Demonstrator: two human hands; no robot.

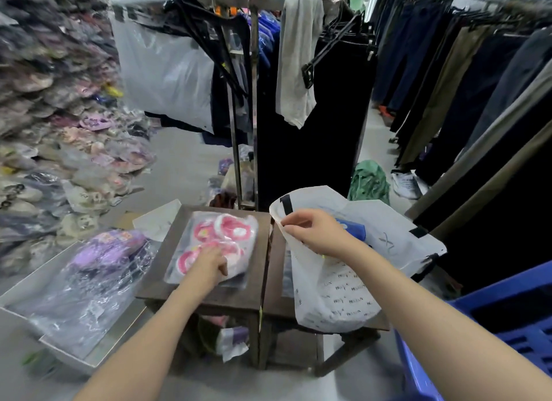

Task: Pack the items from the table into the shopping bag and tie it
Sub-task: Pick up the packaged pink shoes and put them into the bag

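Currently: 2 hands engaged at the table (pixel 215 296).
My left hand (pixel 209 266) grips the pink packet (pixel 222 233) beneath it; my right hand (pixel 313 232) pinches the shopping bag (pixel 328 296) rim, just right of the left hand.

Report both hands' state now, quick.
Left hand: on the pink slipper packet; grip cannot be told.
Right hand: pinching the shopping bag rim.
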